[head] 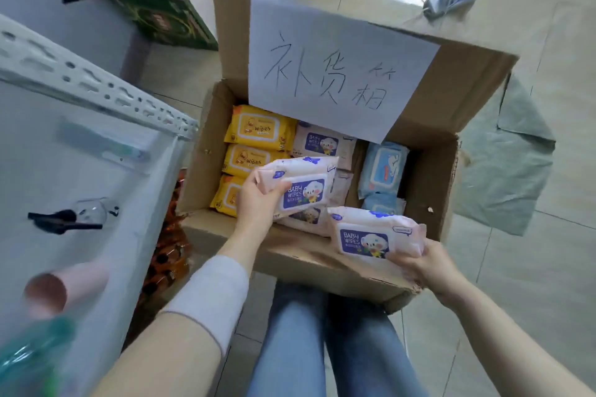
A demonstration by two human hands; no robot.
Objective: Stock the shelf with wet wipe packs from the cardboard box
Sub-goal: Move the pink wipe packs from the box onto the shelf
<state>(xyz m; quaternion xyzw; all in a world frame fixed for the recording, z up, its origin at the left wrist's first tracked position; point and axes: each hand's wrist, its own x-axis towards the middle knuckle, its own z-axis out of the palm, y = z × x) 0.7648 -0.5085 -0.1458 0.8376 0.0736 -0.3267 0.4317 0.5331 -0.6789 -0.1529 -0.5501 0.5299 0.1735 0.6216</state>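
A pink wet wipe pack (301, 185) is being held by the left hand (258, 201) over the open cardboard box (201, 158). The thumb is being pressed on its top face and the fingers are being curled under its left end. A second pink pack (375, 235) is being gripped by the right hand (430, 269) at its right end, just above the front edge of the box, with the fingers being wrapped under it. No contact is being made between the two packs. Inside the box, yellow packs (258, 129) are being stored in a column at the left, more pink packs (322, 142) in the middle and blue packs (383, 166) at the right. A paper sheet (338, 64) with handwritten characters is being carried by the raised back flap. The white metal shelf (96, 90) is being seen just beside the box, at its left, and a blurred pink cup (66, 287) is being supported on it
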